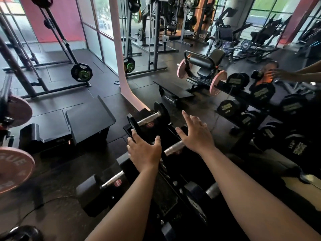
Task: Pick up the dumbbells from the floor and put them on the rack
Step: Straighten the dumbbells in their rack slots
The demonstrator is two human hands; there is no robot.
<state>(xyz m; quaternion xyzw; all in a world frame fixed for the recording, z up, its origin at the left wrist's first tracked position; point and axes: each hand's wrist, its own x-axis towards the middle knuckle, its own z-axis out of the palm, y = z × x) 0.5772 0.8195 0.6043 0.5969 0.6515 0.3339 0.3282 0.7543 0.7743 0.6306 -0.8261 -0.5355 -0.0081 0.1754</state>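
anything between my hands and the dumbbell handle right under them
Nothing visible. Both hands are open above the rack: the left hand hovers just left of the dumbbell handle, the right hand just right of it, with no object in between.

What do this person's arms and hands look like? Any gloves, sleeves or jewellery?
Both forearms are bare, with no sleeves in view. The left hand and right hand wear no gloves. No watch or wristband shows. Something small glints on one of the right hand's fingers, perhaps a ring.
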